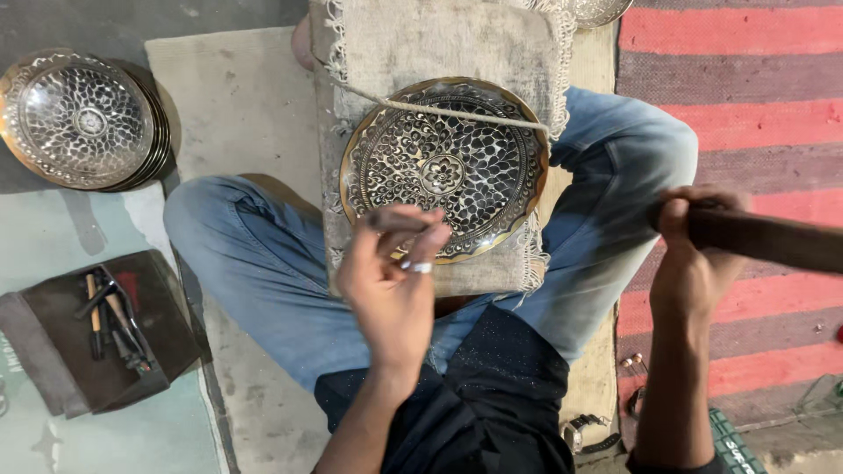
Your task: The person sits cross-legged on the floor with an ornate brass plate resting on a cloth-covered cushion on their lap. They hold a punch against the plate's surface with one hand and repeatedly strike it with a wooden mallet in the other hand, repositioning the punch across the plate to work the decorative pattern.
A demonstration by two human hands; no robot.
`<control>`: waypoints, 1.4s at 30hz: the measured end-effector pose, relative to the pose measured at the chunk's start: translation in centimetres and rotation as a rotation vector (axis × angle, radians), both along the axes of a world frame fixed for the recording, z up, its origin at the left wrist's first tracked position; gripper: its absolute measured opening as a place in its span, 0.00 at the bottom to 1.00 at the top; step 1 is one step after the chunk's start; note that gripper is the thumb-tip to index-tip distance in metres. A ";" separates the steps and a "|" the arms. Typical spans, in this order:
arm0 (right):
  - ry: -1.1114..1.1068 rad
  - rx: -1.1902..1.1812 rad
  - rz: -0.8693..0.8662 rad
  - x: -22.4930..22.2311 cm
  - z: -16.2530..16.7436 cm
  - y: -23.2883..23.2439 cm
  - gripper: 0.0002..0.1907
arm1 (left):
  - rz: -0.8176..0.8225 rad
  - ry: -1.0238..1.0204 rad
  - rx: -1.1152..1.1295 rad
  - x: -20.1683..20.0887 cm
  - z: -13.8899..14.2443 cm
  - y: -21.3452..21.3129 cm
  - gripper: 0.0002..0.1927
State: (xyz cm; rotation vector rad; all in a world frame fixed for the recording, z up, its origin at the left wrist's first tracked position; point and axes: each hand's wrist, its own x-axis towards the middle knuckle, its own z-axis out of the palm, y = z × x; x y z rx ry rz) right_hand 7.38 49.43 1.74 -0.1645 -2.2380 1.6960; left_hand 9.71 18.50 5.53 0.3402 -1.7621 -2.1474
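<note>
Nearest, the left hand (392, 268) is raised over the lap, fingers pinched narrow round a small dark tool (392, 222), prob. a punch or graver; blur hides its tip. It lies roughly across the view, just at the near rim of the engraved plate (443, 167). That plate sits directly ahead of the left hand, on a fringed cloth pad (421, 44) across the knees, w/ a cord (457, 112) stretched over its upper part. The right hand (694, 250) is well off to the right, closed round a dark handle (773, 239) running out to the frame edge, long axis near level. So the left hand is far closer to the plate. Further left: a tool pouch (105, 329) on the floor, then a stack of similar plates (83, 118).
</note>
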 end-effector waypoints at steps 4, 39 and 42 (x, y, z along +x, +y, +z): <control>-0.102 0.037 0.084 -1.6 1.0 0.8 0.09 | 0.054 -0.186 0.004 -0.1 -0.2 1.6 0.13; 0.248 1.436 0.925 -13.9 18.3 -11.3 0.40 | 0.275 0.002 -0.568 -1.0 -3.0 4.1 0.10; 0.343 1.504 0.935 -14.1 18.3 -11.4 0.40 | 0.256 -0.042 -0.586 -0.9 -3.0 4.0 0.15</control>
